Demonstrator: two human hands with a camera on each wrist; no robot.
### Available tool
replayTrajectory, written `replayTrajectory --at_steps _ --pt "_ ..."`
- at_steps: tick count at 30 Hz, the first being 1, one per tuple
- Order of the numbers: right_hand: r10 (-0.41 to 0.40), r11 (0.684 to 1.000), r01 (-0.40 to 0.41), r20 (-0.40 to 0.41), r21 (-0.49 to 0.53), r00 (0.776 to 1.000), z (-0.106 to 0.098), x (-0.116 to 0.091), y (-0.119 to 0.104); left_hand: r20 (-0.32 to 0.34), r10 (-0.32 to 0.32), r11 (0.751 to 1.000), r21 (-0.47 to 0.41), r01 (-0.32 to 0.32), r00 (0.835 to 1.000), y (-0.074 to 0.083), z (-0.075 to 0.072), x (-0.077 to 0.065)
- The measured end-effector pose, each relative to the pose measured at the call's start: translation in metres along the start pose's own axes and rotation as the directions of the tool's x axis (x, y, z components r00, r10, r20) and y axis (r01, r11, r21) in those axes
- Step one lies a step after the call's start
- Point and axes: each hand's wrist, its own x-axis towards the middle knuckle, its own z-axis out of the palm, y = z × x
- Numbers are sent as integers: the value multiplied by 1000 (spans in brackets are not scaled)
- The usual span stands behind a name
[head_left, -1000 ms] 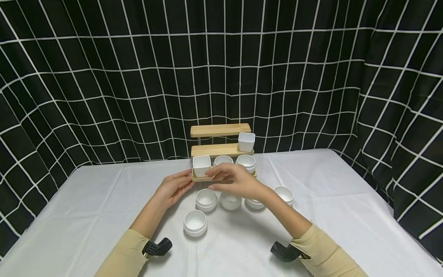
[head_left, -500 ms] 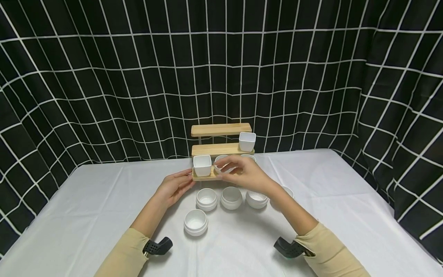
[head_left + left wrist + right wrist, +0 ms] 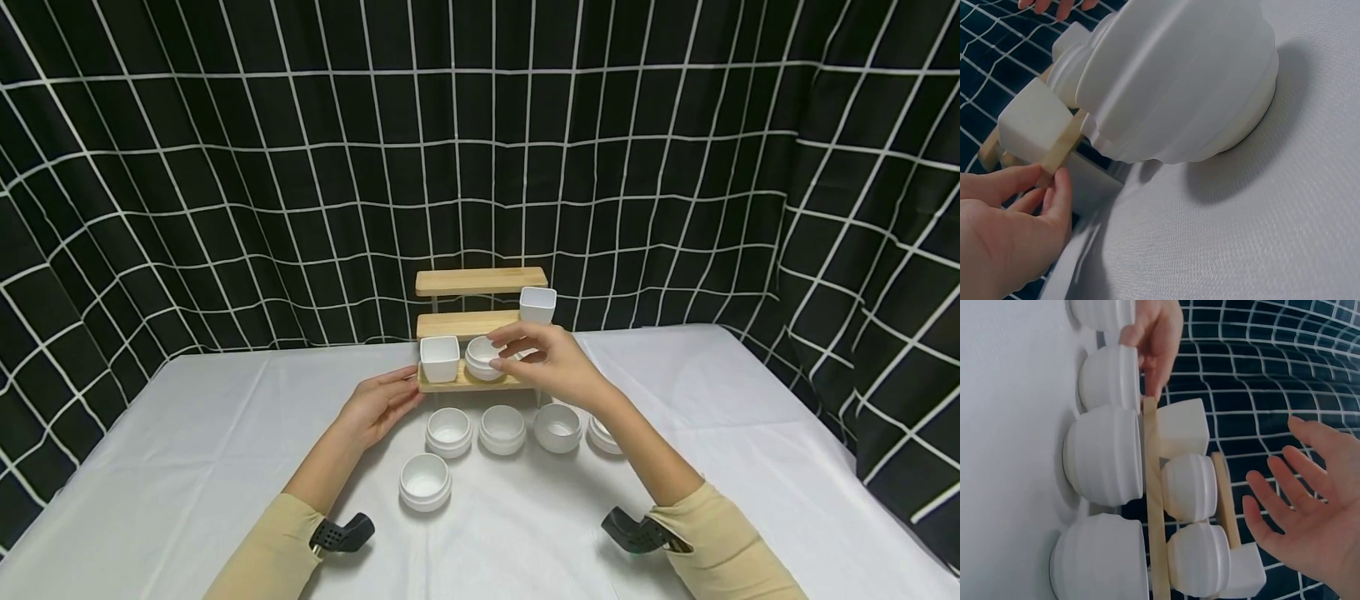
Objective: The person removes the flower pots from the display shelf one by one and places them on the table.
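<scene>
My left hand (image 3: pixel 384 406) pinches the left end of the lowest shelf of a three-tier wooden stand (image 3: pixel 480 282); thumb and fingers meet around the board (image 3: pixel 1063 142) in the left wrist view. A white square cup (image 3: pixel 439 360) sits at that end of the shelf, with a round white bowl (image 3: pixel 483 358) beside it. Another round bowl (image 3: pixel 1199 559) stands at the shelf's right, hidden behind my right hand in the head view. My right hand (image 3: pixel 551 358) hovers over the right part of this shelf, fingers apart and holding nothing (image 3: pixel 1316 506).
A second square cup (image 3: pixel 537 305) stands at the right of the middle shelf. Before the stand, several round bowls (image 3: pixel 502 430) form a row on the white cloth (image 3: pixel 225 433), and one more bowl (image 3: pixel 425 482) sits nearer. A black grid curtain (image 3: pixel 480 150) hangs behind.
My right hand has moved from beside the left square cup rightward, past the middle bowl, to the right part of the shelf. My left hand keeps its place on the shelf end.
</scene>
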Motion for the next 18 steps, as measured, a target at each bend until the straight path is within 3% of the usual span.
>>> replayTrajectory --at_steps 18 --pt "27 999 -28 -89 -19 996 -17 2 8 -15 -2 1000 -4 2 1000 -1 -1 1"
